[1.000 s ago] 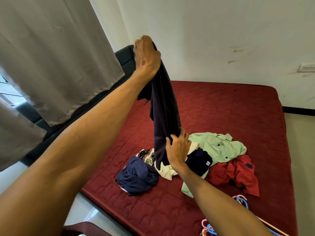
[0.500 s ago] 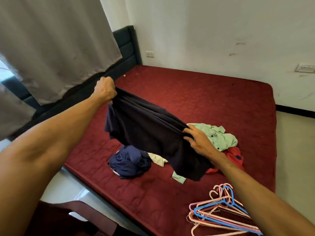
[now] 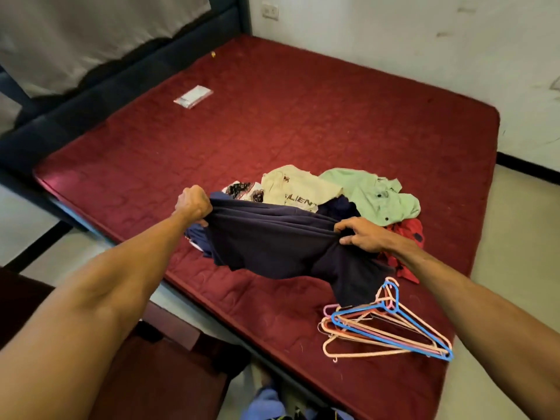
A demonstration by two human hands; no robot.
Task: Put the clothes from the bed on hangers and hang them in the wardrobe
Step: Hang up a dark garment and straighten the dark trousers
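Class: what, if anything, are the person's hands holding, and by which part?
Both hands grip the dark navy garment along its bunched upper edge: left hand at one end, right hand at the other.

Small clear packet (image 3: 193, 96) on mattress; wall socket (image 3: 270, 10); grey curtain (image 3: 91, 28)

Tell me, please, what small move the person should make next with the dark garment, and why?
Probably free the right hand and take the blue hanger from the pile just below it. Both hands grip the dark navy garment, stretched out above the bed, and no hanger is in it yet. The left hand could keep holding.
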